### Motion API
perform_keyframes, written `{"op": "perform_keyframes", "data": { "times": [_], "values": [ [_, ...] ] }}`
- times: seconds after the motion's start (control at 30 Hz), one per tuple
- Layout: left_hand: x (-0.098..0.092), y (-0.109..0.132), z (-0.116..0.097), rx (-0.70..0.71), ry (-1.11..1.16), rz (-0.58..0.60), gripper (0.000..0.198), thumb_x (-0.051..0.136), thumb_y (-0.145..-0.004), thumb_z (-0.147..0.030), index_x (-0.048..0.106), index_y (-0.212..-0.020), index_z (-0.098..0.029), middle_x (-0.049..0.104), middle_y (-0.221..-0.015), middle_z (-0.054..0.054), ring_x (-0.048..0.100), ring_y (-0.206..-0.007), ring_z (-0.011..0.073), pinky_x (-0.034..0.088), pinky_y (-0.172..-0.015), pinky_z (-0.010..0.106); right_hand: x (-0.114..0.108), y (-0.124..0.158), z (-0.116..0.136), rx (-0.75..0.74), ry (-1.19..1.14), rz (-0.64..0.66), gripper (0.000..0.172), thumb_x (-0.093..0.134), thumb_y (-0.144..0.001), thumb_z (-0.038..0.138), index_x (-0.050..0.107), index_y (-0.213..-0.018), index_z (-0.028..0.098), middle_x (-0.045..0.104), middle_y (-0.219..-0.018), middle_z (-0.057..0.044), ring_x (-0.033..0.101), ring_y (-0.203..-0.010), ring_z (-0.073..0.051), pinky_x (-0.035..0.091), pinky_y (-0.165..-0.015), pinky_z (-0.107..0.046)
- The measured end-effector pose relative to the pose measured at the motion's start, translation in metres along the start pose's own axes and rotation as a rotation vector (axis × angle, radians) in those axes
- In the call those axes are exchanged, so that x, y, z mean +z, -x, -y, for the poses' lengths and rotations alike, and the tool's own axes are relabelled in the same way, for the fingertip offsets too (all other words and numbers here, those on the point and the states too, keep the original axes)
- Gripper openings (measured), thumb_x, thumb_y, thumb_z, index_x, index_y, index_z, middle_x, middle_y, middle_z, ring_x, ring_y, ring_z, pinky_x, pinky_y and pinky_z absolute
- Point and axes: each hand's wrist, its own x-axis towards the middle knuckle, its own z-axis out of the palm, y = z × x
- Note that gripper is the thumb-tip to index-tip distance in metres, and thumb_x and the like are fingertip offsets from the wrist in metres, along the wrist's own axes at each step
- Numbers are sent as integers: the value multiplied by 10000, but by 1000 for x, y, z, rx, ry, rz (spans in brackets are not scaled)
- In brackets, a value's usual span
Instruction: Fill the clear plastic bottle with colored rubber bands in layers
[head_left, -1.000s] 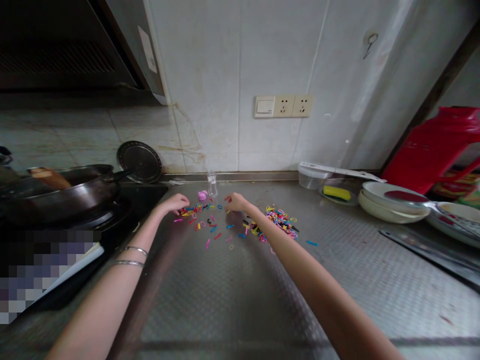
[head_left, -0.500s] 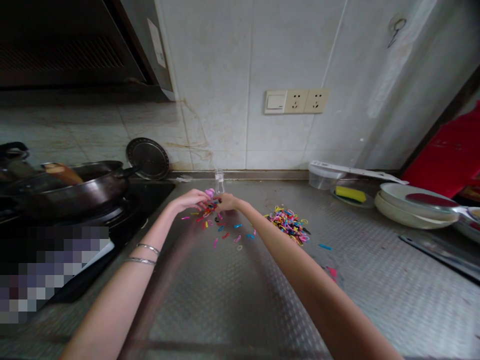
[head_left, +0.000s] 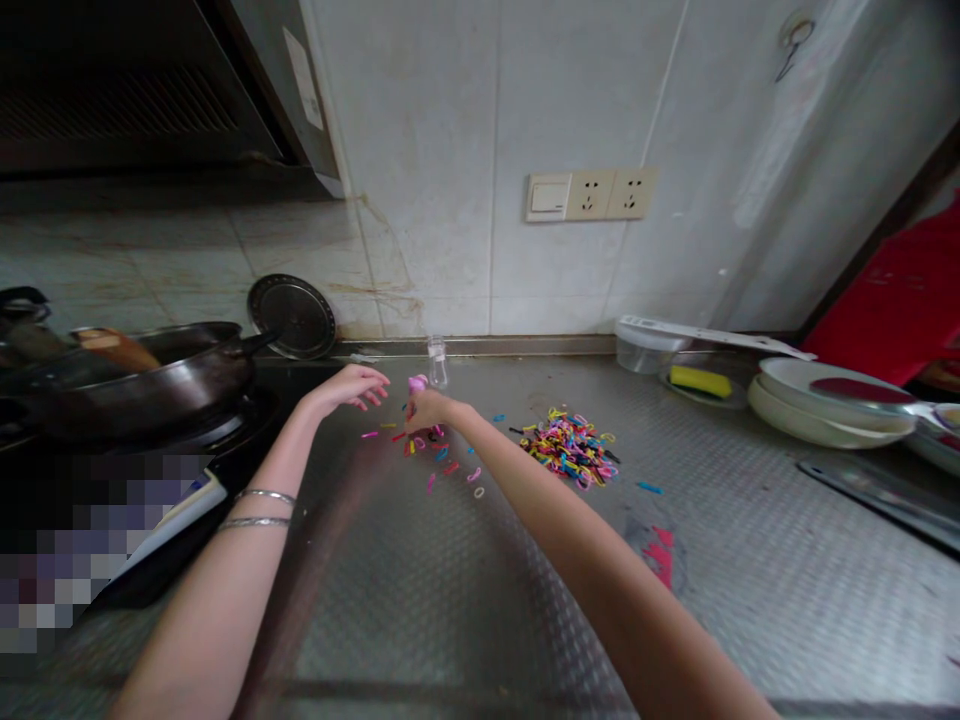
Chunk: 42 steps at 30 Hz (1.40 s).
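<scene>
Small colourful bands (head_left: 574, 448) lie in a pile on the metal counter (head_left: 420, 590), right of my right forearm. More bands (head_left: 450, 468) are scattered in front of my right hand (head_left: 429, 411), which reaches down among them with its fingers bent; its fingertips and anything in them are hidden. A small pink object (head_left: 417, 383) shows just behind that hand. My left hand (head_left: 351, 387) hovers to the left of it, fingers apart and holding nothing. Behind my right hand a small clear bottle (head_left: 438, 362) stands upright near the wall.
At the left, a pan (head_left: 150, 375) sits on the black stove, with a round dark lid (head_left: 292, 316) against the wall. On the right are a clear tub (head_left: 649, 350), a yellow sponge (head_left: 700, 382), stacked dishes (head_left: 825, 420) and a long flat blade (head_left: 885, 508).
My left hand has moved left, away from the pink object and my right hand. My right hand has shifted slightly left and down over the scattered bands.
</scene>
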Motion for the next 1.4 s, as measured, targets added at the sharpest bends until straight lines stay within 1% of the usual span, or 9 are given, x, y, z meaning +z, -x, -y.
{"op": "perform_keyframes", "data": {
  "times": [0.17, 0.3, 0.53, 0.73, 0.87, 1.03, 1.23, 1.3, 1.4],
  "values": [
    [-2, 11, -10, -3, 37, -31, 407, 604, -614, -369, 596, -937, -123, 654, -858, 103, 610, -709, 166, 455, -527, 219, 1, 13, 22, -12, 85, -20, 230, 634, -602, 174, 659, -824, 120, 670, -801, -95, 615, -704, -182, 454, -572, -221],
    [2, 18, -21, 6, 13, -61, 393, 592, -618, -361, 605, -929, -121, 654, -857, 103, 607, -703, 162, 456, -520, 215, 3, 20, 18, -34, 79, -84, 206, 617, -615, 158, 666, -811, 116, 671, -808, -86, 606, -717, -166, 453, -588, -203],
    [8, 23, -40, 76, -93, -66, 369, 556, -628, -316, 606, -937, -120, 652, -864, 100, 604, -697, 164, 446, -481, 199, -34, 56, -33, 54, -24, -178, 181, 547, -639, 140, 673, -766, 116, 670, -714, -40, 590, -639, -115, 407, -507, -147],
    [17, 14, -31, 57, -404, 54, 252, 590, -533, -245, 651, -757, -146, 622, -610, 35, 556, -545, 137, 397, -408, 172, -68, 112, -86, 240, -59, -239, 208, 552, -611, 130, 689, -765, 107, 671, -664, -42, 587, -565, -108, 409, -476, -148],
    [21, 11, -13, 15, -542, 145, 268, 613, -478, -241, 654, -734, -176, 606, -571, 20, 520, -480, 125, 380, -380, 169, -72, 145, -118, 284, -75, -170, 297, 633, -600, 230, 690, -879, 145, 686, -752, -36, 598, -588, -114, 446, -523, -175],
    [25, 17, -1, -113, -517, 281, 369, 640, -450, -256, 633, -810, -175, 626, -629, 55, 561, -531, 167, 405, -384, 189, -70, 184, -140, 354, 14, -199, 449, 686, -579, 376, 657, -991, 199, 640, -1011, -65, 608, -758, -148, 475, -632, -221],
    [42, 25, -6, -14, -412, 310, 366, 618, -515, -280, 615, -868, -181, 613, -677, 39, 554, -548, 141, 408, -405, 174, -57, 230, -128, 498, -189, 109, 766, 704, -497, 517, 490, -1194, 284, 574, -1098, -80, 590, -684, -107, 485, -559, -213],
    [50, 29, -10, 41, -366, 341, 370, 613, -552, -309, 604, -898, -179, 617, -707, 41, 568, -583, 143, 409, -421, 170, -48, 235, -120, 474, -163, 114, 824, 730, -455, 496, 470, -1206, 279, 526, -1155, -99, 589, -710, -117, 489, -572, -223],
    [65, 34, -16, 102, -347, 375, 419, 596, -608, -361, 572, -982, -173, 626, -716, 46, 581, -620, 150, 407, -443, 173, -34, 229, -110, 414, -26, 10, 907, 754, -413, 453, 432, -1236, 248, 446, -1227, -139, 586, -828, -179, 491, -630, -252]
  ]
}}
